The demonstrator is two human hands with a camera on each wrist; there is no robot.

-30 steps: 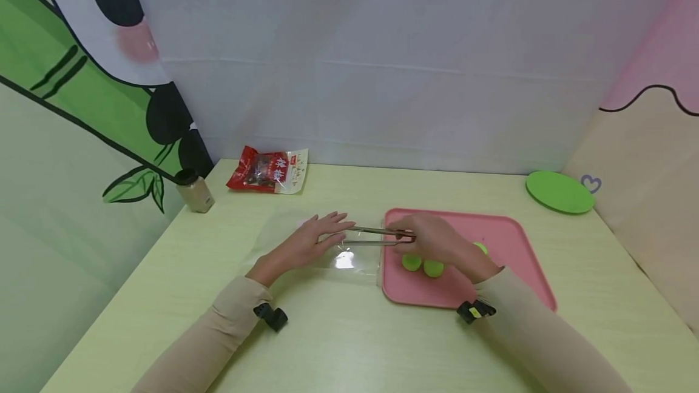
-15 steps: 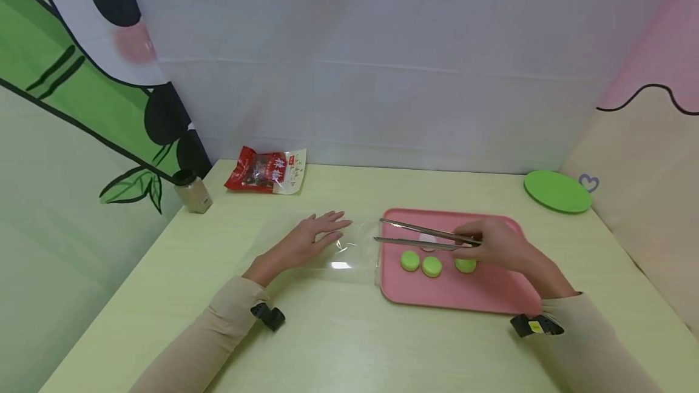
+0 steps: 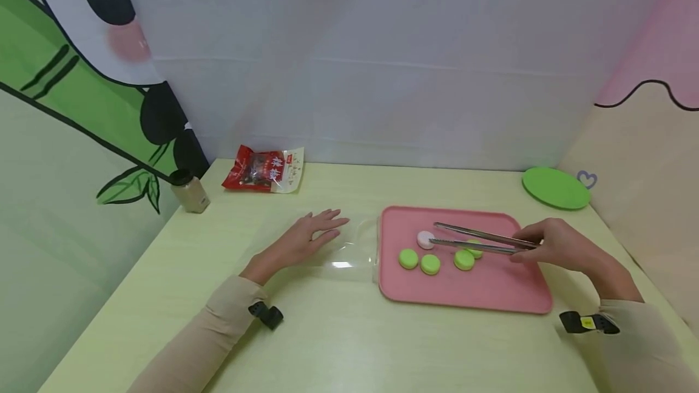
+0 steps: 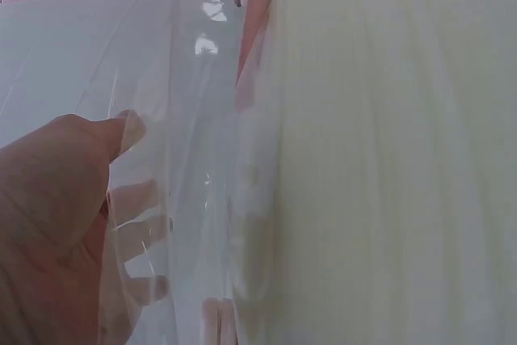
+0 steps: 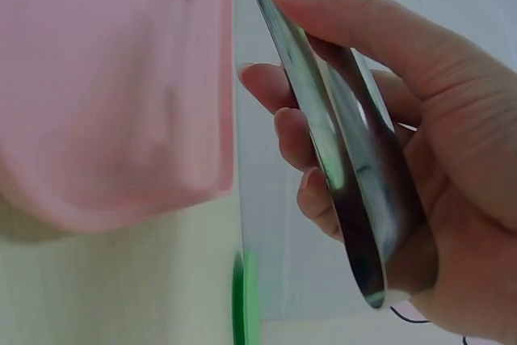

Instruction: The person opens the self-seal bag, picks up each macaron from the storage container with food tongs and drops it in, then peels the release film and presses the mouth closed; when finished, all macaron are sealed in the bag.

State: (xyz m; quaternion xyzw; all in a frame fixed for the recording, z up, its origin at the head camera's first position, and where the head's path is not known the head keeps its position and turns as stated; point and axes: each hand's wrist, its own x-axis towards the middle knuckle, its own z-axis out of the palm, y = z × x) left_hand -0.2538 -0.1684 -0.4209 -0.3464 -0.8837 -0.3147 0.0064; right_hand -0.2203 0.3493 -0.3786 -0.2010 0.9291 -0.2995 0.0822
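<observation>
My right hand (image 3: 562, 247) holds metal tongs (image 5: 323, 111), thumb on one side and fingers on the other. The tongs' arms stand apart over the pink tray (image 3: 513, 290), their near tip by a pale pink macaron (image 3: 425, 239). Several green macarons (image 3: 430, 264) sit on the tray, one partly hidden behind the tongs. My left hand (image 3: 300, 238) lies at a clear plastic bag (image 3: 355, 253) left of the tray, fingers straight and spread. In the left wrist view clear film (image 4: 194, 119) covers those fingers; a small pinkish shape there is too unclear to name.
A red and white food packet (image 3: 264, 170) lies at the table's back left. Near the left edge stands a dark-capped jar (image 3: 190, 191). A green round plate (image 3: 556, 188) lies at the back right. Printed cloth walls bound the table's back and sides.
My right hand has drawn the tongs rightward from the bag back over the tray, uncovering the macarons. The tongs hold nothing visible now. The left hand has stayed at the bag.
</observation>
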